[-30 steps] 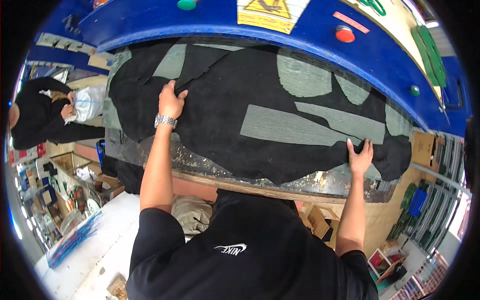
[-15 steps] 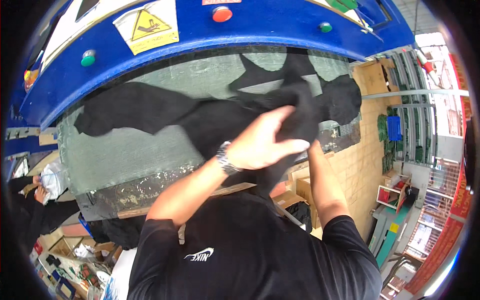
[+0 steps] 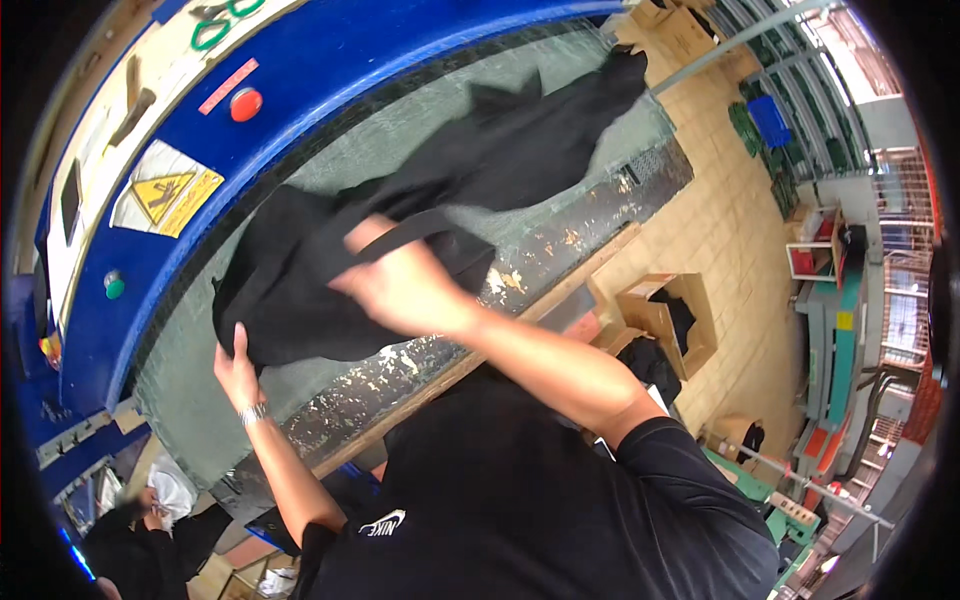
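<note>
A large black sheet with an irregular outline, like a leather hide [image 3: 530, 150], lies rumpled across the grey-green press bed [image 3: 180, 405]. My left hand [image 3: 238, 378] pinches its near left edge, thumb on top and the other fingers mostly underneath. Over the middle of the sheet, my right hand [image 3: 410, 285] has a raised fold of the hide running across its fingers. Motion blurs that hand somewhat, but its fingers are closed around the fold. The far right end of the hide rests near the bed's right end.
Beyond the bed runs the blue press beam [image 3: 200, 150] with a red button [image 3: 246, 104] and a green button [image 3: 114, 286]. A worn dark metal ledge [image 3: 400, 375] borders the near side. An open cardboard box [image 3: 690, 320] stands on the floor at right. A co-worker [image 3: 150, 545] is at lower left.
My view has turned toward the left of the press. My left hand has gone from the sheet's middle to its left edge. My right hand, previously hidden behind the hide, now shows over its middle.
</note>
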`<state>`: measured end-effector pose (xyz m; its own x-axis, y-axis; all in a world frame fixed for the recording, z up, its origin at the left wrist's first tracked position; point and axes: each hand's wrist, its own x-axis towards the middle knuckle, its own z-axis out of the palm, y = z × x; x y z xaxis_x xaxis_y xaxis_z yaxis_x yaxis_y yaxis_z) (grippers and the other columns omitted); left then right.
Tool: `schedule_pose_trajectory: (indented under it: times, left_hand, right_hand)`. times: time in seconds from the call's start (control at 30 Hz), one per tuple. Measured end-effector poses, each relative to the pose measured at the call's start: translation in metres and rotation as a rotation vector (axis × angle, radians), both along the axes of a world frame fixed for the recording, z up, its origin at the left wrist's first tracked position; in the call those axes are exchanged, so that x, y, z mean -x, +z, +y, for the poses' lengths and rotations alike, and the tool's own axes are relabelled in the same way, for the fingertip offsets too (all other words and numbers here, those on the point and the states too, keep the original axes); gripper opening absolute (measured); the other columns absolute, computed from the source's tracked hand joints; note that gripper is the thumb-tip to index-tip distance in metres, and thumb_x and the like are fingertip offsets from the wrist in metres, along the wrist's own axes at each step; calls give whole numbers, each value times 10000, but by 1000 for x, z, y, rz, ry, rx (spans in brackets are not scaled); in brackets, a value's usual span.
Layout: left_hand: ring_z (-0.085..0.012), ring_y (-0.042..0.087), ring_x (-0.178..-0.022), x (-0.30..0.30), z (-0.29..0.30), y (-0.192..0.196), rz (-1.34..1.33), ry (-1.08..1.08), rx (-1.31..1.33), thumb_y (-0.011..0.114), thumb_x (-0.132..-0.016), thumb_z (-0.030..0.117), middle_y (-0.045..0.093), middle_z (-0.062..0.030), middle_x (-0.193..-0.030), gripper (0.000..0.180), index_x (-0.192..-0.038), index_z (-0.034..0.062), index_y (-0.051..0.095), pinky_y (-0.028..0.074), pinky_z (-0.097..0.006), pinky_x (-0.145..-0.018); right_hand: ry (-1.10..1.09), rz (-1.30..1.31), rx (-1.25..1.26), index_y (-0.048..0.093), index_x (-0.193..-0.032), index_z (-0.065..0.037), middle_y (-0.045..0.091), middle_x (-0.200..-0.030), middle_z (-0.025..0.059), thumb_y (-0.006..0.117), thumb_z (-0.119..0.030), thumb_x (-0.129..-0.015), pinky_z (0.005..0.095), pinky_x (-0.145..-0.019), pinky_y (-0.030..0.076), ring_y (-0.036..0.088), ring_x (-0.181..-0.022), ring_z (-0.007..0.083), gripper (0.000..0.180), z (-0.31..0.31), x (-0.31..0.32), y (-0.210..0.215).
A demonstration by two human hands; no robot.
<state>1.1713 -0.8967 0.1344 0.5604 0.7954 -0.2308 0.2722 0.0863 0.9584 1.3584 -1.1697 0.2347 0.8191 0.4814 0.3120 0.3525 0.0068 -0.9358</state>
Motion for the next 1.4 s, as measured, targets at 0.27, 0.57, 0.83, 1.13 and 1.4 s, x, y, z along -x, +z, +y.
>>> schedule_pose_trajectory:
  times: [0.27,0.57,0.83,1.13,1.4]
  left_hand:
    - [-405,404,-1377,56,59,-44,615,-161,-513,754,-842,475,487,-320,-1413,576,-1186,19,685,326,-453,-1134]
    - [-332,628,-975,-23,-18,-5,540,-302,-425,767,-840,319,650,-214,-1049,440,-1079,-24,628,487,-448,-901]
    - [-442,283,-1381,-31,-35,26,890,-28,-396,846,-642,580,294,-232,-1495,1073,-1530,231,355,343,-667,-1038]
    - [-421,602,-1168,-23,-44,-16,715,-129,-270,777,-768,379,652,-264,-1174,705,-1365,93,534,471,-541,-993]
    - [-363,645,-1123,-69,-116,3,91,-307,-127,763,-744,355,681,-235,-1178,597,-1199,-19,666,490,-407,-990]
  right_hand:
    - [317,-180,225,687,-988,-44,682,-1056,108,815,-229,-765,387,-891,514,647,-992,299,317,-44,-24,13]
    - [-509,-83,1114,399,-1474,-86,323,-1564,219,756,-691,-691,739,-1090,209,245,-1457,456,1053,-158,-175,-129]
    - [-556,-249,645,568,-1186,54,656,-1113,212,841,-130,-768,417,-965,484,639,-1069,345,531,-157,-147,-153]
    - [-233,2,538,617,-1139,36,675,-1074,110,686,-47,-856,340,-878,488,624,-958,221,303,-100,-79,-142]
    - [261,776,-16,503,-1303,26,622,-1236,133,654,-128,-965,352,-964,488,606,-1107,219,401,-13,-20,-69]
